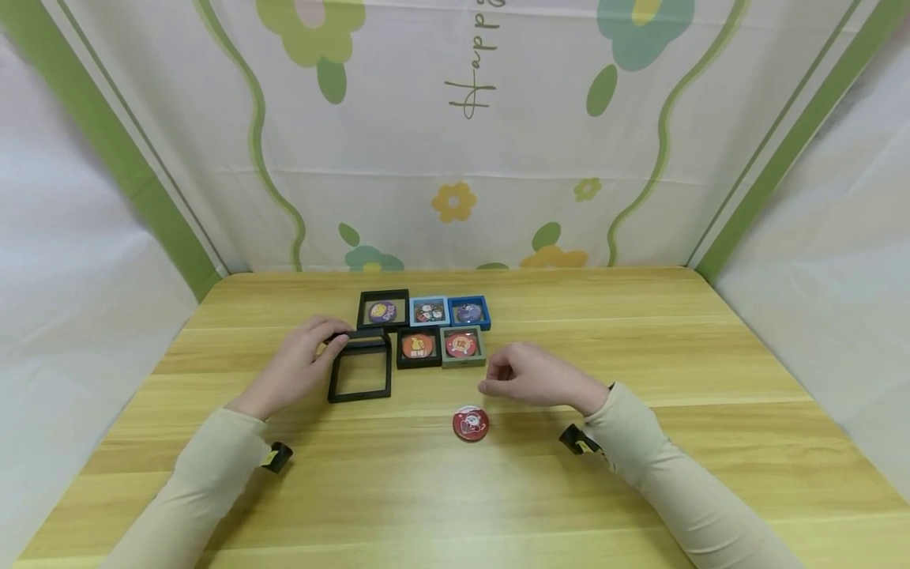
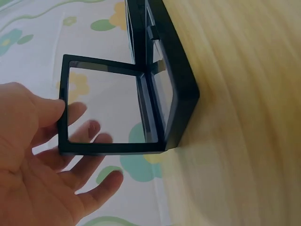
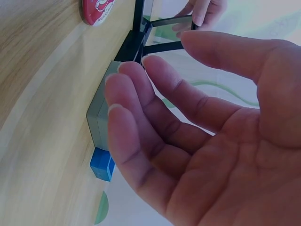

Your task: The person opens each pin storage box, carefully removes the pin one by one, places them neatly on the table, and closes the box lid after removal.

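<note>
Beyond and left of the red badge (image 1: 471, 423), my left hand (image 1: 302, 359) pinches a black frame (image 1: 359, 396) by its raised lid (image 2: 113, 149); beyond and right of the badge, my right hand (image 1: 529, 375) hovers loosely curled.

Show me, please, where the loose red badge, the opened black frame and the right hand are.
Loose red badge (image 1: 471, 424): head view, on its printed face.
Opened black frame (image 1: 364, 345): head view, on the black edge where its halves meet.
Right hand (image 1: 529, 375): head view, on the back of the hand.
</note>
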{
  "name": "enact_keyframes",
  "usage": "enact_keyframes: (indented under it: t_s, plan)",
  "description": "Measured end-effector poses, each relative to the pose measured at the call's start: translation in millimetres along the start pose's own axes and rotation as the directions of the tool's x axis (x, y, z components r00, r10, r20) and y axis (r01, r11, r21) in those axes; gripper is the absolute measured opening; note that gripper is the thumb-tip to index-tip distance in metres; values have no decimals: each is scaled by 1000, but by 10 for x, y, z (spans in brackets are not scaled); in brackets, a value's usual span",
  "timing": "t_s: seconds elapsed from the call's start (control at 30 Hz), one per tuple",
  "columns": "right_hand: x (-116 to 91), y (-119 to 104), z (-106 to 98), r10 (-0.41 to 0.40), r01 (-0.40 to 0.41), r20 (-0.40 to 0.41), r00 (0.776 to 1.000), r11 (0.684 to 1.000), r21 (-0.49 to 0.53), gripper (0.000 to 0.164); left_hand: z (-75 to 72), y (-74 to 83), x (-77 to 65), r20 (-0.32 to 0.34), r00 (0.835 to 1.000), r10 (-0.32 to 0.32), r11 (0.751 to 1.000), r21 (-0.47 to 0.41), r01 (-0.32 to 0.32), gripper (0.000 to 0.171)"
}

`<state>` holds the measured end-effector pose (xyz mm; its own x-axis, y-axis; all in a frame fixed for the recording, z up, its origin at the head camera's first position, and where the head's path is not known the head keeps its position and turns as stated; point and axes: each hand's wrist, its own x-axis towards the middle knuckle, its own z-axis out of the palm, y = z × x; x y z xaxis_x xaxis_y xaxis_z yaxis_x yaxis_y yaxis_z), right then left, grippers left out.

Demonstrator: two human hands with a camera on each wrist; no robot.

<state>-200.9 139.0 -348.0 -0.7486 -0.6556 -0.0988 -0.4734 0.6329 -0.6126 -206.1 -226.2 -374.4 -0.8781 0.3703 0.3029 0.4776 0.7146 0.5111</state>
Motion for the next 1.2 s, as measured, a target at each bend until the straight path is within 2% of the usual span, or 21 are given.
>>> enact_keyframes:
  t_s: [0.3, 0.73, 1.03, 1.2]
  plan:
    - [-5, 5, 16, -6, 6, 27, 1000, 1000, 13, 19, -75, 12, -4, 54, 998, 13, 999, 30, -15, 25]
    - [-20, 13, 23, -8, 9, 39, 999, 1000, -22, 18, -127, 12, -10, 97, 989, 115, 991, 63, -121, 20]
    - [-22, 15, 34, -10, 11, 59, 998, 1000, -18, 17, -152, 18, -22, 138, 982, 126, 986, 87, -139, 18]
    - [-26, 15, 40, -7, 7, 64, 998, 1000, -13, 17, -170, 36, -37, 199, 972, 127, 981, 118, -152, 16]
